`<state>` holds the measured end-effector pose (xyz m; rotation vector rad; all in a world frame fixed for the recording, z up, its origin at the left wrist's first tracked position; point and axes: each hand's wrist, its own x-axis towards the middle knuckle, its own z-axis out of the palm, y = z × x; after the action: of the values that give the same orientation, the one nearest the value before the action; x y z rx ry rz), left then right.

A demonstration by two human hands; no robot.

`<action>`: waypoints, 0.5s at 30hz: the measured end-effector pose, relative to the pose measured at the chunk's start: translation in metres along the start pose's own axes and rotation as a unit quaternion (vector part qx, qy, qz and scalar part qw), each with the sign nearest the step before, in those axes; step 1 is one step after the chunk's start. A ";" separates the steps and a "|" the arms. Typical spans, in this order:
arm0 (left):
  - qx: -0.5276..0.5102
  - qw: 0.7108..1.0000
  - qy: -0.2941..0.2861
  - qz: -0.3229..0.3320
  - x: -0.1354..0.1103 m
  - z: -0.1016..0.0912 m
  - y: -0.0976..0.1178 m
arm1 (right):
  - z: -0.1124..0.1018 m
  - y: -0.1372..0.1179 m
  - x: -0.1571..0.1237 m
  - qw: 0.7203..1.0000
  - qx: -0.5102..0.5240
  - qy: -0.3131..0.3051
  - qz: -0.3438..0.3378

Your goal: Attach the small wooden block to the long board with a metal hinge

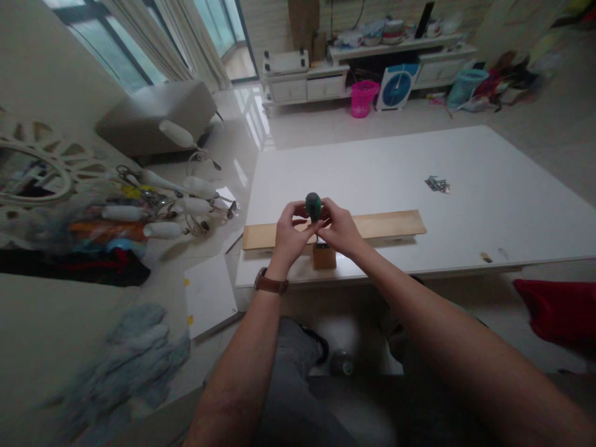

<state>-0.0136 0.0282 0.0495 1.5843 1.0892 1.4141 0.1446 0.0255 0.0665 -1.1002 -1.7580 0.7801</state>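
A screwdriver with a dark green and black handle (313,206) stands roughly upright between my hands. My left hand (293,231) and my right hand (339,228) close round it from both sides, thumbs and fingers meeting near the base of the handle. Its shaft points down at a small metal piece (322,245) on top of a wooden block (325,258). Behind the block, a long pale wooden board (391,225) runs left to right across the table. My fingers hide part of the shaft and the board's middle.
The white table (363,167) extends far to the right. A small pile of metal parts (437,184) lies on it, with a small dark item (486,257) near the front edge. A white panel (210,298) leans at the left; a red chair (559,310) stands at the right.
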 end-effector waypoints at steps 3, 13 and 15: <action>-0.009 0.997 -0.041 -0.059 0.003 -0.011 -0.001 | 0.000 -0.002 -0.001 1.000 -0.002 0.015 -0.007; 0.109 0.962 -0.190 -0.161 -0.003 -0.022 -0.032 | -0.002 -0.004 0.002 0.992 0.007 0.120 0.041; 0.132 0.959 -0.205 -0.141 -0.005 -0.015 -0.041 | -0.003 -0.005 0.003 0.990 0.007 0.135 0.047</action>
<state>-0.0332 0.0386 0.0120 1.7259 1.2209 0.7307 0.1451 0.0258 0.0733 -1.2252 -1.4811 0.6642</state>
